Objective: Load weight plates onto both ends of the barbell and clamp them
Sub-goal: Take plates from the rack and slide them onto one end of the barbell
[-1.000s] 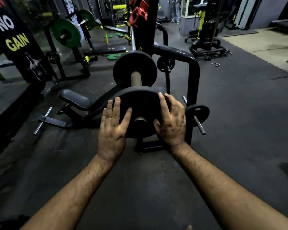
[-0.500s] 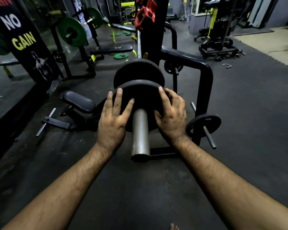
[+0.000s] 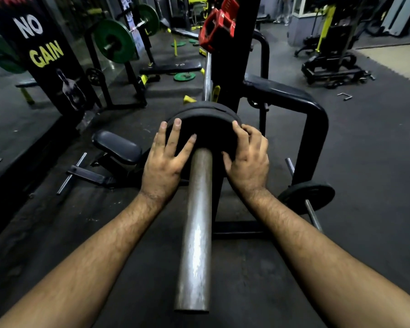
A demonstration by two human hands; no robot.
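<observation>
A steel barbell sleeve [image 3: 195,233] points toward me from the black rack [image 3: 234,67]. A black weight plate [image 3: 208,129] sits far up the sleeve, pressed against a second black plate [image 3: 199,105] behind it. My left hand [image 3: 166,159] lies flat on the plate's left face, fingers spread. My right hand [image 3: 247,157] curls around its right rim. Two red clamps [image 3: 217,27] hang on the rack upright above the bar.
A small black plate [image 3: 305,194] rests on a storage peg at the right. A padded bench seat [image 3: 116,145] lies low at the left. Another rack with green plates [image 3: 114,41] stands behind. Loose green plates [image 3: 184,76] lie on the rubber floor.
Both hands have pushed the black plate along the sleeve from its near end up against the inner plate. Much more bare sleeve now shows toward me.
</observation>
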